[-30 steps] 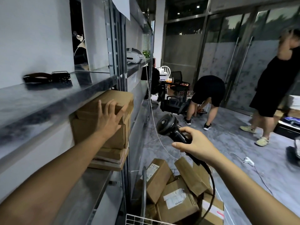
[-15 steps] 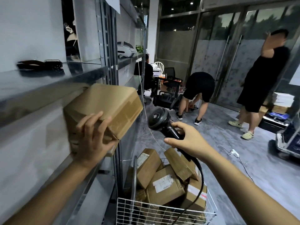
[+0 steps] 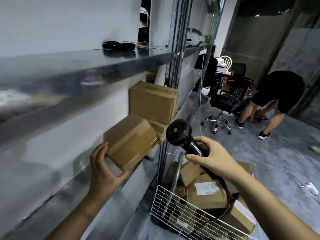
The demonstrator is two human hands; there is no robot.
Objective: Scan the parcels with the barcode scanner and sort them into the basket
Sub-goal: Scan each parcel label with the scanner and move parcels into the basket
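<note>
Head: left grip [image 3: 103, 168] clasps parcel [image 3: 131, 141], seemingly tilted; right grip [image 3: 209, 156] clasps scanner [image 3: 180, 132].

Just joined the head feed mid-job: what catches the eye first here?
Centre frame, the left hand grips a tilted cardboard parcel at the edge of the metal shelf, and the right hand holds the black barcode scanner just beside it. Below them, a white wire basket already holds several parcels.
</note>
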